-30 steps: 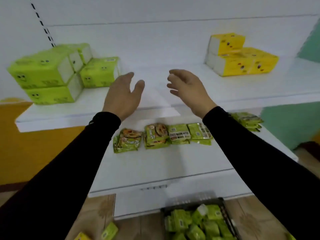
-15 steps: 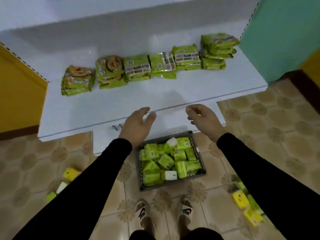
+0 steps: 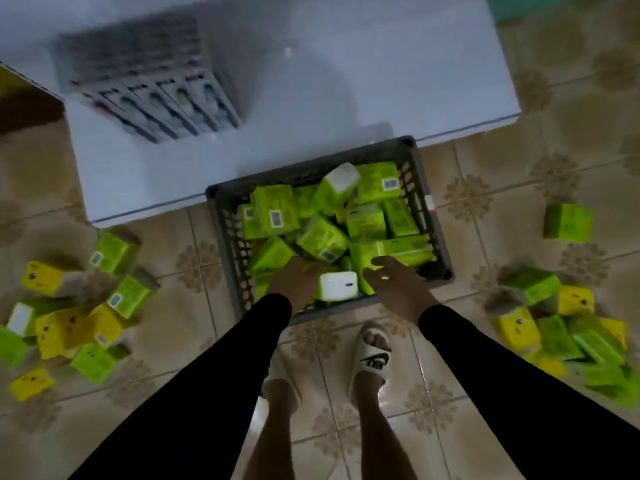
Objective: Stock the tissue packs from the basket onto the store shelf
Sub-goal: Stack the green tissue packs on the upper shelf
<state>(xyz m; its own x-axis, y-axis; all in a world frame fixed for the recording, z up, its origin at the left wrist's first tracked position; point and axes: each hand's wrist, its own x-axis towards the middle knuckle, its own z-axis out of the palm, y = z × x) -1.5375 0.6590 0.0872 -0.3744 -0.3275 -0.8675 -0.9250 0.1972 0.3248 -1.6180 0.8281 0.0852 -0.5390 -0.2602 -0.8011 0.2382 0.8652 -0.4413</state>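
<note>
A grey slotted basket (image 3: 225,244) sits on the tiled floor against the white bottom shelf (image 3: 381,81). It is heaped with several lime-green tissue packs (image 3: 322,237). My left hand (image 3: 294,278) reaches down into the basket's near side, resting on the green packs beside a pack whose white end (image 3: 337,285) faces up. My right hand (image 3: 398,282) is just right of that pack, fingers spread over the pile. Neither hand visibly grips a pack.
Loose green and yellow tissue packs lie scattered on the floor at left (image 3: 86,320) and right (image 3: 554,327). A blurred stack of dark-and-white boxes (image 3: 149,81) stands on the shelf at left. My feet in sandals (image 3: 372,355) are right behind the basket.
The view has swung down from the upper shelves to the floor. Both hands have dropped from shelf height into the basket.
</note>
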